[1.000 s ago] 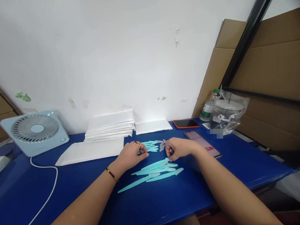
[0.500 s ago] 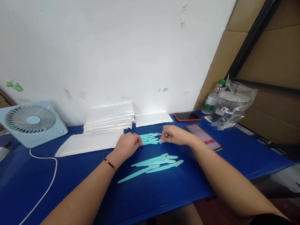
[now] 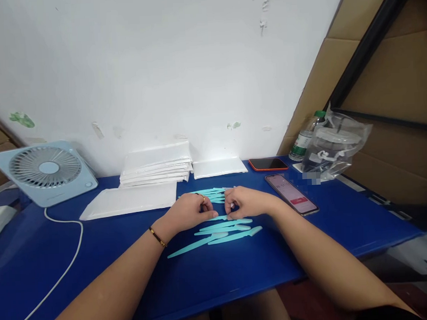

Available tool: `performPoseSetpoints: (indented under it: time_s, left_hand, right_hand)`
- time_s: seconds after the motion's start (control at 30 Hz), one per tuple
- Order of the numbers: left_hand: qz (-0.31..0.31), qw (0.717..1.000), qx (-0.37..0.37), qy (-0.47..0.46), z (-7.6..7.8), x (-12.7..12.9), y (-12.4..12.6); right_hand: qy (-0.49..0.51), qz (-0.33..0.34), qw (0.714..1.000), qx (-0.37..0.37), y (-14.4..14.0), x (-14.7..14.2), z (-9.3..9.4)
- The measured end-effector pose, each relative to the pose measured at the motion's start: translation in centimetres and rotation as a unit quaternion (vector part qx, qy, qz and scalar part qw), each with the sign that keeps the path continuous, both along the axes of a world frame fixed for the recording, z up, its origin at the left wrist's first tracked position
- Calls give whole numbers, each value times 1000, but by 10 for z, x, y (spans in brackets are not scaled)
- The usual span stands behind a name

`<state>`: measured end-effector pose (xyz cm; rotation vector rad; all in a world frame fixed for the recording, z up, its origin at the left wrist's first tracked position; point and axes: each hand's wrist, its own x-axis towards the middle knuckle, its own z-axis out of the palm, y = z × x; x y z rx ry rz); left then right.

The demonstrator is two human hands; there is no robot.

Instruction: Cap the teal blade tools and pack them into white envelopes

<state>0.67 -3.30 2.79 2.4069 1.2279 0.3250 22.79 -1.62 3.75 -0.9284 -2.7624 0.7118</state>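
Both hands meet at the middle of the blue table (image 3: 240, 281), just in front of the far bunch of teal plastic sticks (image 3: 212, 194). Left hand (image 3: 187, 212) is curled, ring on one finger, bracelet on the wrist; fingertips pinch toward the right hand (image 3: 246, 202), which is also curled with fingertips facing the left. Something small sits between the two grips, too hidden to name; cannot tell whether either grip actually clamps it. Near pile of teal sticks (image 3: 220, 233) lies on the table just in front of the hands, touching nothing but the table, sticks fanned out with the long ends pointing left. Left of the far sticks: flat white pouch (image 3: 128, 201), behind it a stack of white pouches (image 3: 156, 167). Desk fan (image 3: 46, 172) is far left of the sticks, its white cable (image 3: 64, 270) trailing forward. Right of the sticks: two phones, one with lit screen (image 3: 292, 193), one dark (image 3: 268, 163); beyond them a bottle (image 3: 303, 142) and a clear bag (image 3: 335, 147).
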Motion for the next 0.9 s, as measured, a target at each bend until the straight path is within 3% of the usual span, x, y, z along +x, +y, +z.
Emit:
performPoseSetpoints:
  time_s: [0.1, 0.37, 0.57, 0.63, 0.73, 0.9]
  left_hand:
    - [-23, 999, 17, 16, -3, 1, 0]
    - [18, 995, 89, 29, -12, -2, 15]
    - [63, 992, 102, 47, -11, -12, 22]
    - [74, 991, 108, 40, -9, -12, 21]
    - [79, 992, 94, 31, -5, -9, 15]
    - [3, 999, 28, 24, 2, -1, 0]
  right_hand:
    - [18, -22, 999, 16, 4, 1, -6]
    - [31, -60, 996, 57, 12, 7, -6]
    - [28, -161, 984, 70, 21, 31, 1]
    - [16, -150, 988, 41, 16, 34, 6]
    - [-38, -82, 995, -34, 6, 30, 11]
    - [-87, -44, 993, -68, 0, 17, 6]
